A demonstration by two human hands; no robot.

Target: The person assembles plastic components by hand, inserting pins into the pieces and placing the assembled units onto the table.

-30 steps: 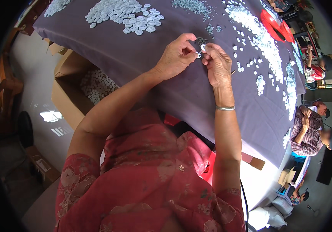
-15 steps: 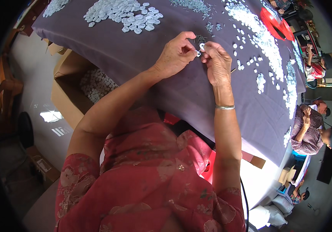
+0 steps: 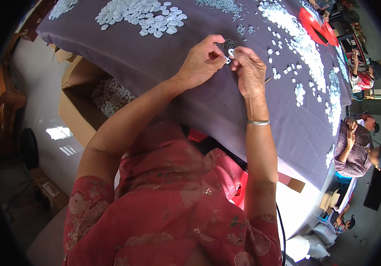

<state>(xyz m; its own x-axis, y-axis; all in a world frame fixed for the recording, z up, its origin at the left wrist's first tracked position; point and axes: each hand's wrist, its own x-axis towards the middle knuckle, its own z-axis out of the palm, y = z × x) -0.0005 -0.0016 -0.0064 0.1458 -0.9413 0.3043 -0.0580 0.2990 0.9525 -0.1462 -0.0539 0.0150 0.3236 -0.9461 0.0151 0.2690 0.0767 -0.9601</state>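
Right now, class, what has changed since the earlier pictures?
Hardly anything: the view has shifted slightly, and nothing was visibly taken up or let go. The left hand and right hand each stay pinching a small white piece; the white pile and open cardboard box are as before.

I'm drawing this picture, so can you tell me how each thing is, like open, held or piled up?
Left grip: closed on a small white piece.
Right grip: closed on a white ring-shaped piece.
Cardboard box: open, white pieces inside.
White oval pieces: loosely heaped.
Thin grey pins: scattered in clusters.
Bracelet: worn on right wrist.
Purplish-grey cloth: spread under the heaps.
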